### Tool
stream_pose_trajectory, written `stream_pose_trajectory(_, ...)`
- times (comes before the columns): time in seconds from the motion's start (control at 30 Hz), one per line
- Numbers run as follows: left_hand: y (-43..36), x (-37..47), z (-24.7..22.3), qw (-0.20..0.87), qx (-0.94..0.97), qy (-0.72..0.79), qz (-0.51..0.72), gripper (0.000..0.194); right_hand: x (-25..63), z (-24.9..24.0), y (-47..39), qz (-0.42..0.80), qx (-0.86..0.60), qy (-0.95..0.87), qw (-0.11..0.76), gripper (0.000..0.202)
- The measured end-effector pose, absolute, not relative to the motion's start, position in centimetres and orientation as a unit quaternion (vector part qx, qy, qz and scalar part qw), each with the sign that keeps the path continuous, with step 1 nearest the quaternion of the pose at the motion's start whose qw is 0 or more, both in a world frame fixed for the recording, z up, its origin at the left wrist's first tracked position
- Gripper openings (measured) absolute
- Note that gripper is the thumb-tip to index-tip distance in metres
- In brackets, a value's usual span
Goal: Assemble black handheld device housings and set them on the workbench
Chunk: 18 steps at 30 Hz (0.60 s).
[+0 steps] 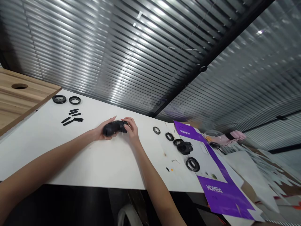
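Observation:
Over the middle of the white table, both hands hold a black, rounded, elbow-shaped plastic part [113,128]. My left hand [100,131] cups its wide left end, thumb along the top. At the narrower right end, my right hand [132,128] has its fingers wrapped round a collar-like section [124,126]. Whether that collar is a separate piece I cannot tell. Left of the hands lie several thin black strips [73,116]. Beyond them are a thick black ring [59,99] and a second ring [75,100].
A wooden board [28,94] with an oval hole borders the white table [98,166] on the left. To the right lie a flat ring [156,130], more black rings [192,164], a black part [185,147] and a purple-and-white printed sheet [211,166]. Corrugated metal [117,56] rises behind.

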<state>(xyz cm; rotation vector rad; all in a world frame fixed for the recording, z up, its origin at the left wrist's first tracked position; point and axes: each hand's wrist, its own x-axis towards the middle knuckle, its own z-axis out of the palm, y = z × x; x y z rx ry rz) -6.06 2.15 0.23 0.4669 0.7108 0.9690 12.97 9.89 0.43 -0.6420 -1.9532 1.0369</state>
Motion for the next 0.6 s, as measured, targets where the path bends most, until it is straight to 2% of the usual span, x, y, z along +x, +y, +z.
stream_pose_trajectory(0.2, 2.2, -6.4, 0.3, 0.814, 0.217, 0.296, 0.450, 0.042, 13.2, 0.2, 9.3, 0.406, -0.243, -0.787, 0.395, 0.038)
stream_pose_trajectory(0.6, 2.1, -6.7, 0.2, 0.801, 0.219, 0.270, 0.486, 0.036, 11.3, -1.3, 9.9, 0.533, -0.243, -0.721, 0.369, 0.063)
